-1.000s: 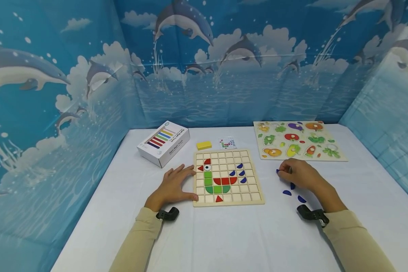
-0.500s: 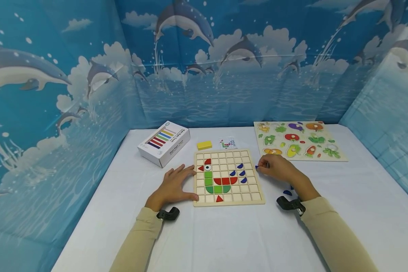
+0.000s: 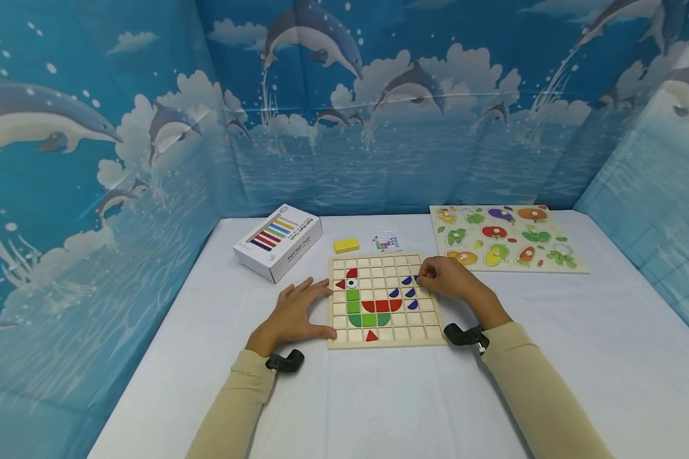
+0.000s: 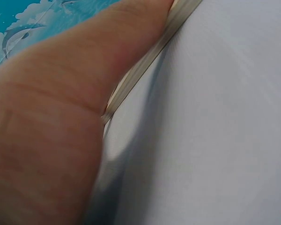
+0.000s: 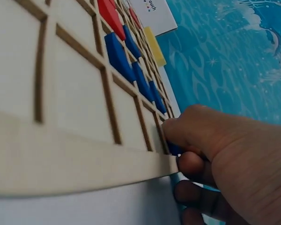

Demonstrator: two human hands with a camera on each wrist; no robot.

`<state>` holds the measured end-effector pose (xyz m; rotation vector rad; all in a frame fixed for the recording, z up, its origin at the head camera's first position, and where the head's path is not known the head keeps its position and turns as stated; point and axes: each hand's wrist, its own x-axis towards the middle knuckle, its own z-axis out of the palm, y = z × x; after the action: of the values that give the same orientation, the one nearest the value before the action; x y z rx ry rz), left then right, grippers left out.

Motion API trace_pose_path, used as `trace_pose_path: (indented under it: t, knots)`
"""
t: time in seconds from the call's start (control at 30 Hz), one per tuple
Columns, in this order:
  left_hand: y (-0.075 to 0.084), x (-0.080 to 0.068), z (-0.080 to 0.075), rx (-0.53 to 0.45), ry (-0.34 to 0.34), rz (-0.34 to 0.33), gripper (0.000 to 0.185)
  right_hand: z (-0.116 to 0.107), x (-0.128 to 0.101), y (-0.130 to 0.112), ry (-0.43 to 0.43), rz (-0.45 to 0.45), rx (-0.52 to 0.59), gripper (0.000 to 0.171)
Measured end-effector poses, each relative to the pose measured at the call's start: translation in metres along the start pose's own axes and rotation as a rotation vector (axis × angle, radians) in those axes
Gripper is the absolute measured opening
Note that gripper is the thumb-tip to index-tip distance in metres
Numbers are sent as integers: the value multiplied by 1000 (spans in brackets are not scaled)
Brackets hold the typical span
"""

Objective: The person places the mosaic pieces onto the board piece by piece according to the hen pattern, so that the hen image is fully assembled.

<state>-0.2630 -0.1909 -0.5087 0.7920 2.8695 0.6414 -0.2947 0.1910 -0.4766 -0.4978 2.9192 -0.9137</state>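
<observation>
A wooden grid board [image 3: 430, 333] lies on the white table, with green, red and blue pieces set in its cells. My right hand [image 3: 444, 279] is over the board's right side and pinches a small blue piece [image 3: 416, 278] at a cell by the other blue pieces [image 3: 406, 280]. The right wrist view shows the same blue piece [image 5: 174, 149] under my fingertips [image 5: 178, 133] at the board's edge [image 5: 75, 164]. My left hand [image 3: 295, 312] rests flat on the table, fingers and thumb against the board's left edge [image 4: 145, 61].
A white box [image 3: 277, 241] with coloured bars, a yellow block [image 3: 346, 245] and a small card [image 3: 384, 241] lie behind the board. A vegetable peg puzzle [image 3: 505, 237] sits at the back right. Blue dolphin backdrops wall three sides.
My right hand has moved left from the loose blue pieces on the table onto the board, carrying one blue piece. The left hand has stayed put.
</observation>
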Motion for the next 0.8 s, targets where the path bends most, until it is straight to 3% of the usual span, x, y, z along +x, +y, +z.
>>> trace_pose_path:
  t: [0.4,0.8]
  knots:
    - [2,-2,-2,-5,-5,-9,98,1,-1,5,-23,74,106,11]
    - [3,-1,-2,-5,-2,-11,98,1,-3,8,-31,105,138,9]
